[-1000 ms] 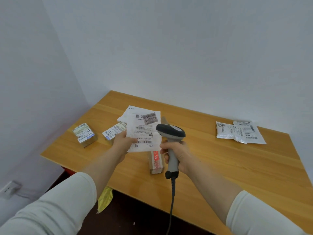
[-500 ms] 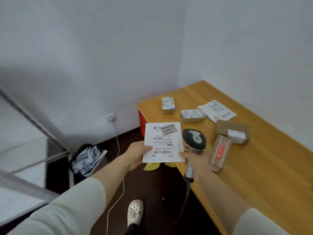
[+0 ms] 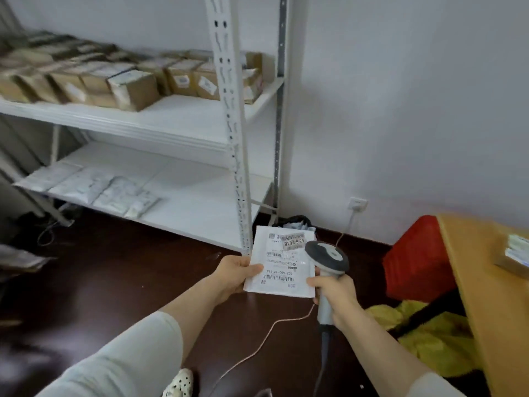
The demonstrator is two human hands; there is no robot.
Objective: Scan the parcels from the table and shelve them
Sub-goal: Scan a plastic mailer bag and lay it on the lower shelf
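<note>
My left hand [image 3: 235, 274] pinches the lower left edge of a flat white mailer parcel [image 3: 282, 265] with barcode labels, held above the dark floor. Just to its right, my right hand [image 3: 334, 293] grips the handle of a grey barcode scanner [image 3: 326, 260], whose head sits beside the parcel's right edge. A white metal shelf unit [image 3: 171, 121] stands ahead on the left. Its upper shelf carries several brown cardboard boxes [image 3: 134, 88]; its lower shelf [image 3: 200, 202] holds several white mailers [image 3: 120, 193]. The wooden table [image 3: 486, 296] shows at the right edge with one labelled box [image 3: 515, 255] on it.
A red bin [image 3: 415, 262] stands under the table's end, with yellow plastic [image 3: 438, 339] on the floor beside it. A wall socket [image 3: 357, 204] and its cable are behind the parcel. A waste bin [image 3: 294, 222] peeks out above the mailer. My shoe [image 3: 179, 383] is at the bottom.
The view has swung left, from the table to the shelf unit. Both hands keep the same hold on the mailer and the scanner, carried away from the table toward the shelves.
</note>
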